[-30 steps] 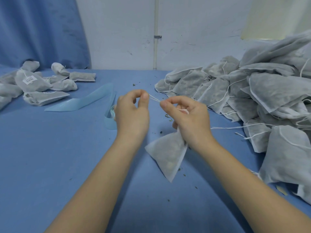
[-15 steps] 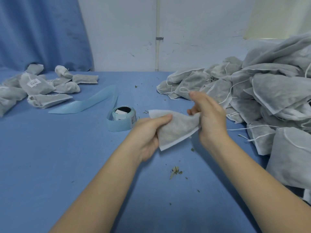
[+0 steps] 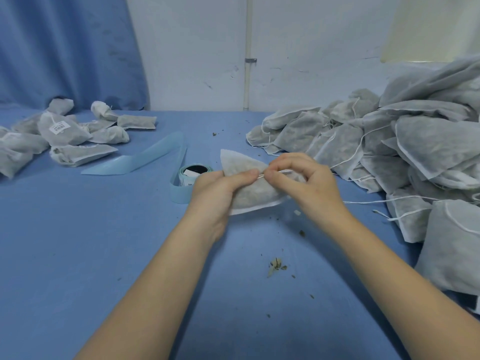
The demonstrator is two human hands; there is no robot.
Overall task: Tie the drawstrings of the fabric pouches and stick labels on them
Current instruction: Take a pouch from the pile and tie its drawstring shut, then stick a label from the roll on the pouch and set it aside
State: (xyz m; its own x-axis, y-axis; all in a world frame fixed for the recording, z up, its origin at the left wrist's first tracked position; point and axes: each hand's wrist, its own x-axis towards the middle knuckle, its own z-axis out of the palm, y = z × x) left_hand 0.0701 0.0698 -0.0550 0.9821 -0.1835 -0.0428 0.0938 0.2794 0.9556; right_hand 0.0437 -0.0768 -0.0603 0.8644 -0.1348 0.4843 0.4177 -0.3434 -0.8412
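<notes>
A grey, filled non-woven fabric pouch [image 3: 249,188] is gripped by the left hand [image 3: 220,188]; its thin white drawstring [image 3: 275,172] is pinched by the right hand [image 3: 306,183].

2 hands [image 3: 223,193], 1 held pouch [image 3: 249,188], 1 label roll [image 3: 193,175], 2 pouch piles [image 3: 389,141].

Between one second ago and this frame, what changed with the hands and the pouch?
The pouch, which hung upright from the right hand, was turned to lie sideways. The left hand let go of the drawstring and now grips the pouch, while the right hand pinches the drawstring on top. The label roll, hidden before, now shows. Both pouch piles stayed put.
</notes>
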